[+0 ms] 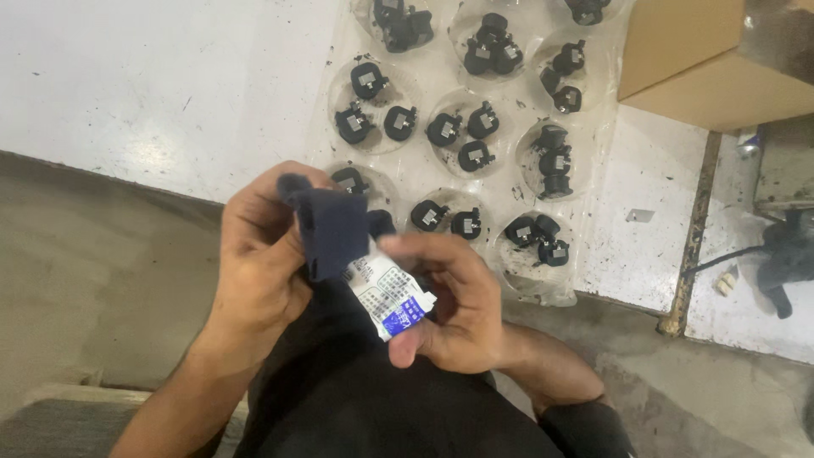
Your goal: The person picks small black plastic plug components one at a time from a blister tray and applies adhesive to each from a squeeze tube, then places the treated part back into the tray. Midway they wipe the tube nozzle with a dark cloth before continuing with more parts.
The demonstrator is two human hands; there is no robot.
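Head view. The person's left hand (259,254) was curled around a piece of dark blue cloth (331,229), gripping it with the fingers folded in, a corner of the fabric poking up above the knuckles. The right hand (454,309) pinched a small white packet (388,297) with blue print between thumb and fingertips; the packet's upper end was tucked under the cloth, so the two things touched. Both hands were held close together over the person's dark-clothed lap, just in front of the table edge.

Behind the hands, on the white worktable (153,85), lay a clear plastic tray (509,182) with round wells. Each well held two or three small black parts (462,136) with metal tabs; the nearest wells were partly hidden by the hands. A brown cardboard box (704,64) stood at the tray's far right corner. Further right, a black tool with a cable (784,254) rested on the table, well apart from the hands.
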